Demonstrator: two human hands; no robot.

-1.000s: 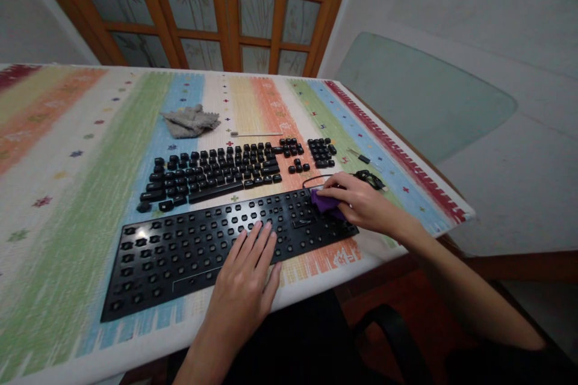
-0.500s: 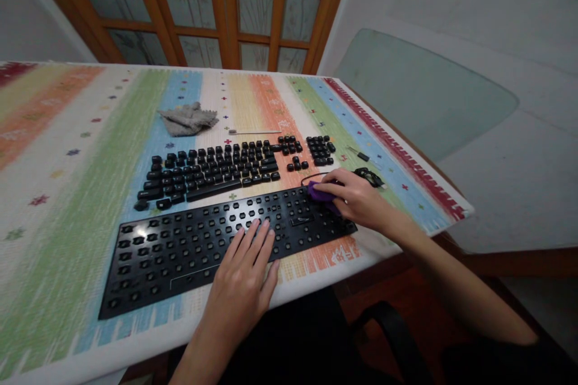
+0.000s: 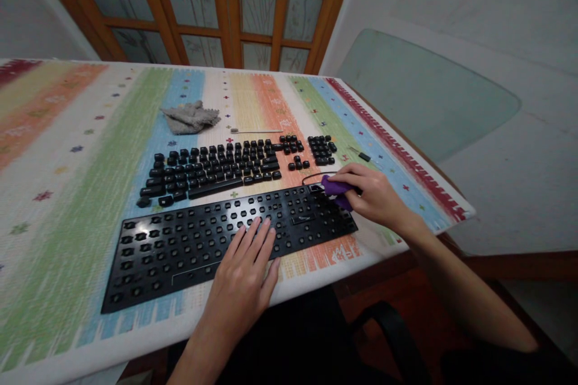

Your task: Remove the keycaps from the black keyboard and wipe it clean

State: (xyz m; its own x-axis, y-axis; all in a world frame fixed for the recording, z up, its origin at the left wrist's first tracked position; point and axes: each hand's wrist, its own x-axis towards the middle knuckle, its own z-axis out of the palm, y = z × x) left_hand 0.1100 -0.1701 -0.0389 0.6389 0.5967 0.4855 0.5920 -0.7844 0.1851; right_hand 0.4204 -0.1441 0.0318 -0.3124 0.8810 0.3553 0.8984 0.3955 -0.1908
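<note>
A black keyboard base (image 3: 198,231) without its keycaps lies at the near edge of the table. My left hand (image 3: 246,267) rests on its lower middle with the fingers stretched out flat. In my right hand (image 3: 372,195) is a bunched purple cloth (image 3: 336,187), pinched between thumb and fingers at the base's top right corner. Part of the cloth is hidden by the fingers. Just behind the base, the loose black keycaps (image 3: 214,165) are laid out in keyboard order.
A crumpled grey cloth (image 3: 190,117) lies at the back. Near it is a thin brush (image 3: 255,131). A small black-handled tool (image 3: 363,157) lies to the right. A striped tablecloth (image 3: 126,126) covers the table. A black chair armrest (image 3: 392,319) shows below.
My right hand has slid the purple cloth slightly to the right along the base's top edge, uncovering some of its corner. My left hand stays in place.
</note>
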